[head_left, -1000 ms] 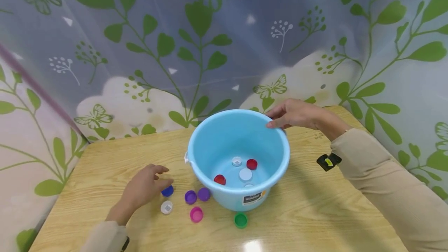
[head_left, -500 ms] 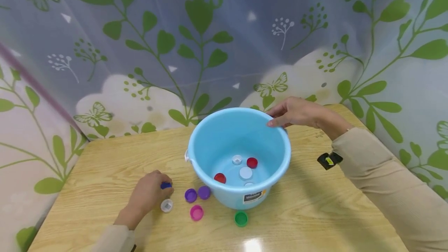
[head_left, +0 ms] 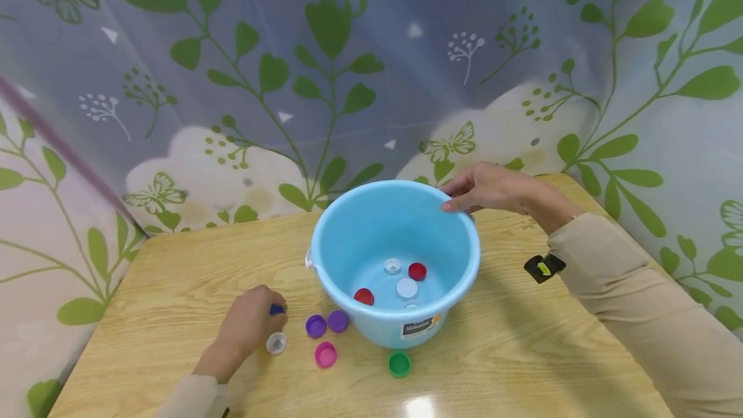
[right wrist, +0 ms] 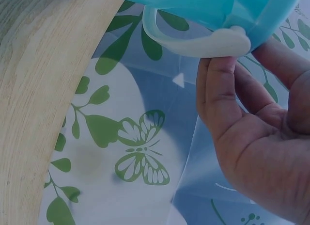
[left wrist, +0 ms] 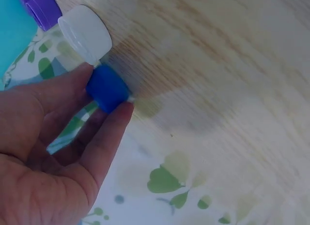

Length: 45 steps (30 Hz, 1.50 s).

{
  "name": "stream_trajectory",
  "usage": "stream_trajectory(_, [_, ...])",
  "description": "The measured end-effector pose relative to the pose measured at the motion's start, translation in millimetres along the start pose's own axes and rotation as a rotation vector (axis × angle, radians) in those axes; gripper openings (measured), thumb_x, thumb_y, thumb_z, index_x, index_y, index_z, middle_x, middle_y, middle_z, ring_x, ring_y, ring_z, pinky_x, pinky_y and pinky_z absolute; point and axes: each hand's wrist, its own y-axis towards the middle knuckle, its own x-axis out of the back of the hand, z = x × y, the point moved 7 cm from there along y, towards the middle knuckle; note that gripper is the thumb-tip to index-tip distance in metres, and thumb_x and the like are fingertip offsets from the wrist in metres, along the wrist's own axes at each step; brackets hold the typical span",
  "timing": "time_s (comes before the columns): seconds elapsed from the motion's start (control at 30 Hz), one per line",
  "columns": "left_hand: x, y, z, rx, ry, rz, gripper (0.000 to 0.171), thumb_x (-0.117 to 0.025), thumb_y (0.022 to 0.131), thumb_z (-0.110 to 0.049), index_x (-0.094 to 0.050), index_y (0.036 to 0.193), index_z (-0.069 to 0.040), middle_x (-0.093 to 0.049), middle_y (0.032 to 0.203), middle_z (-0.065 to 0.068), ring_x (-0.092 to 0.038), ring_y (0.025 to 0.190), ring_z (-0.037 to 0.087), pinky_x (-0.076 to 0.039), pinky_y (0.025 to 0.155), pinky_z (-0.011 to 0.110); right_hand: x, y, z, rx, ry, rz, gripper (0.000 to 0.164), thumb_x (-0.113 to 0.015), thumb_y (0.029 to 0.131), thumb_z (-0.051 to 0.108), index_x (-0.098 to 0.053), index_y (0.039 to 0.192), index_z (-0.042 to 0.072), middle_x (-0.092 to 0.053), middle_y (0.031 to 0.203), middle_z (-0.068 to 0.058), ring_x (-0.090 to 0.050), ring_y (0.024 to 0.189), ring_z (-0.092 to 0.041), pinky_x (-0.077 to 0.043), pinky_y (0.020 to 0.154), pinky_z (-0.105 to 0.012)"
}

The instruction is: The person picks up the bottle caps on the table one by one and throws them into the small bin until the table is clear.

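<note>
My left hand (head_left: 249, 320) pinches a blue bottle cap (left wrist: 108, 88) between thumb and fingertips, left of the bucket. A white bottle cap (head_left: 276, 343) lies right beside this hand. On the far right rim of the light blue bucket (head_left: 400, 211), my right hand (head_left: 484, 189) holds on, thumb over the rim and fingers outside. In the right wrist view those fingers meet the white handle (right wrist: 203, 44) at its mount. Inside the bucket, on its bottom, lie red caps (head_left: 417, 271) and white caps (head_left: 407, 288).
Two purple caps (head_left: 316, 326), a pink cap (head_left: 326, 355) and a green cap (head_left: 399, 364) lie on the wooden table (head_left: 516, 353) around the bucket's near left side. A leaf-patterned cloth (head_left: 249, 82) hangs behind the table.
My left hand has come down around the blue cap and taken it between thumb and fingers. My right hand and the bucket stay where they were.
</note>
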Motion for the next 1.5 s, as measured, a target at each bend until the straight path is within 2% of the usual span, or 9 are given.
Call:
stream_trajectory(0.1, [12.6, -0.4, -4.0, -0.024, 0.005, -0.065, 0.020, -0.076, 0.078, -0.007, -0.072, 0.096, 0.000, -0.065, 0.093, 0.016, -0.063, 0.088, 0.035, -0.055, 0.076, 0.050, 0, 0, 1, 0.001, 0.001, 0.002, 0.041, -0.070, 0.089, 0.017, -0.061, 0.124, -0.002, -0.068, 0.104, -0.010, -0.065, 0.088, -0.023, -0.053, 0.086, -0.039])
stream_trajectory(0.27, [53.4, 4.7, -23.7, -0.086, -0.015, -0.178, 0.024, -0.076, 0.081, -0.007, -0.071, 0.102, 0.004, -0.064, 0.098, 0.018, -0.065, 0.083, 0.033, -0.057, 0.069, 0.044, 1, -1, 1, 0.003, -0.012, -0.005, 0.041, -0.070, 0.088, 0.017, -0.061, 0.124, -0.002, -0.068, 0.104, -0.010, -0.065, 0.088, -0.023, -0.054, 0.085, -0.037])
stream_trajectory(0.5, [112.3, 8.4, -63.9, -0.188, -0.103, -0.364, 0.026, -0.074, 0.084, -0.008, -0.070, 0.107, 0.003, -0.064, 0.103, 0.016, -0.066, 0.081, 0.030, -0.057, 0.069, 0.040, 1, -1, 0, 0.002, -0.026, -0.015, 0.041, -0.071, 0.088, 0.018, -0.063, 0.123, 0.000, -0.068, 0.102, -0.009, -0.064, 0.086, -0.023, -0.054, 0.082, -0.037])
stream_trajectory(0.67, [132.8, 7.6, -96.9, -0.292, -0.112, -0.465, 0.025, -0.076, 0.082, -0.007, -0.071, 0.105, 0.001, -0.064, 0.101, 0.011, -0.066, 0.081, 0.026, -0.057, 0.066, 0.038, 1, -1, 0, 0.002, -0.039, -0.020, 0.041, -0.071, 0.088, 0.018, -0.062, 0.124, 0.000, -0.069, 0.102, -0.008, -0.064, 0.086, -0.023, -0.054, 0.082, -0.036])
stream_trajectory(0.87, [135.0, 9.6, -138.0, -0.437, -0.135, -0.469, 0.026, -0.077, 0.080, -0.004, -0.072, 0.104, 0.002, -0.065, 0.101, 0.011, -0.063, 0.087, 0.025, -0.056, 0.067, 0.035, -1, 0, 1, 0.010, -0.028, -0.013, 0.040, -0.070, 0.089, 0.017, -0.062, 0.124, -0.001, -0.069, 0.100, -0.009, -0.065, 0.085, -0.023, -0.054, 0.080, -0.035])
stream_trajectory(1.0, [126.5, 13.5, -158.7, -0.541, -0.125, -0.442, 0.026, -0.078, 0.079, -0.005, -0.072, 0.103, 0.002, -0.064, 0.102, 0.010, -0.062, 0.093, 0.024, -0.056, 0.073, 0.033, -1, 0, 2, 0.019, -0.030, -0.013, 0.039, -0.070, 0.089, 0.016, -0.062, 0.123, -0.001, -0.069, 0.101, -0.009, -0.065, 0.085, -0.023, -0.055, 0.080, -0.035])
stream_trajectory(1.13, [113.0, 18.0, -173.3, -0.608, -0.095, -0.397, 0.025, -0.079, 0.079, -0.006, -0.073, 0.103, 0.000, -0.064, 0.102, 0.008, -0.061, 0.095, 0.023, -0.054, 0.081, 0.033, -1, 0, 1, 0.027, -0.039, -0.013, 0.038, -0.070, 0.089, 0.017, -0.063, 0.123, 0.000, -0.069, 0.101, -0.009, -0.065, 0.085, -0.022, -0.054, 0.080, -0.035])
stream_trajectory(1.27, [97.9, 23.4, -179.9, -0.619, -0.087, -0.326, 0.025, -0.078, 0.080, -0.006, -0.073, 0.104, -0.002, -0.064, 0.102, 0.005, -0.061, 0.096, 0.021, -0.053, 0.084, 0.033, -2, 1, 0, 0.031, -0.034, -0.013, 0.038, -0.070, 0.089, 0.017, -0.063, 0.123, 0.000, -0.069, 0.100, -0.009, -0.065, 0.085, -0.023, -0.054, 0.080, -0.035])
stream_trajectory(1.5, [84.9, 28.8, -178.0, -0.551, -0.083, -0.220, 0.025, -0.077, 0.081, -0.007, -0.073, 0.105, -0.004, -0.064, 0.104, 0.003, -0.062, 0.096, 0.019, -0.053, 0.085, 0.033, -2, -2, -1, 0.036, -0.016, -0.006, 0.041, -0.068, 0.090, 0.019, -0.061, 0.126, 0.000, -0.068, 0.103, -0.010, -0.066, 0.086, -0.023, -0.054, 0.083, -0.038])
